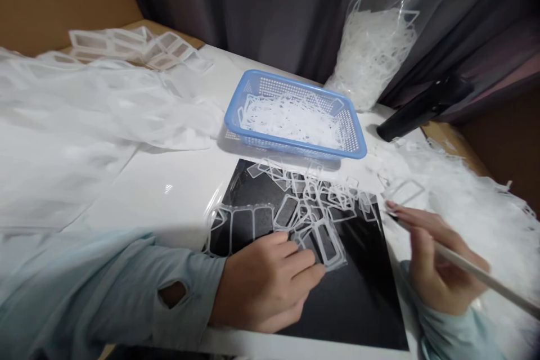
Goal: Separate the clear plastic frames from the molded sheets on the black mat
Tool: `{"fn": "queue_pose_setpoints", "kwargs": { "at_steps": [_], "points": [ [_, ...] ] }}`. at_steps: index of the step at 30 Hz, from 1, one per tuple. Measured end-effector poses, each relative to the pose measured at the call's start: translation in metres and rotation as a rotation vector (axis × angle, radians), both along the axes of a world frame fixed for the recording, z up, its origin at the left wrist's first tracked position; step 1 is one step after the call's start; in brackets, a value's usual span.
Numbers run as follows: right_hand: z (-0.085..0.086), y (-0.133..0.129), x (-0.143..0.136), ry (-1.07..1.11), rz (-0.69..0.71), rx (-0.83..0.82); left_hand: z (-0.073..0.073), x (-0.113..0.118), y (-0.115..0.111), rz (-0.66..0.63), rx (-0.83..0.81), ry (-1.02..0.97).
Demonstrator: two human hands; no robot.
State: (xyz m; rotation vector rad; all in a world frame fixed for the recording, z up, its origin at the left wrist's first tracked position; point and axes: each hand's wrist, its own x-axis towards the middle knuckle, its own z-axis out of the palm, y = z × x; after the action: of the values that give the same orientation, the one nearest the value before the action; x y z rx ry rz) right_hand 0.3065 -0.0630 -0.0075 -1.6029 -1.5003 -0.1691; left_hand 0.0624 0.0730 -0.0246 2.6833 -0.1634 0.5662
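Thin white rectangular frames (286, 211) lie scattered over a black mat (350, 304). My left hand (272, 278) rests palm down at the middle of the mat, its fingers bent over a clear sheet with rounded rectangular cells (242, 228); what lies under the fingertips is hidden. To the right of the mat, my right hand (442, 256) holds a long thin tool (481, 274) like a pen. Near its fingertips, one white frame (407, 192) stands over a pile of similar pieces.
Behind the mat sits a blue basket (295, 148) of white frames. A clear bag (371, 56) of frames stands at the back, beside a black cylindrical object (411, 115). White sheets (105, 107) are heaped at left, loose frames (476, 208) at right.
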Motion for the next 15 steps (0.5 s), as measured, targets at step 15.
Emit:
{"fn": "queue_pose_setpoints", "kwargs": {
  "at_steps": [15],
  "points": [
    [0.001, 0.016, -0.029, 0.235, 0.659, -0.463, 0.001, 0.001, 0.004, 0.018, 0.083, 0.025]
  ]
}}
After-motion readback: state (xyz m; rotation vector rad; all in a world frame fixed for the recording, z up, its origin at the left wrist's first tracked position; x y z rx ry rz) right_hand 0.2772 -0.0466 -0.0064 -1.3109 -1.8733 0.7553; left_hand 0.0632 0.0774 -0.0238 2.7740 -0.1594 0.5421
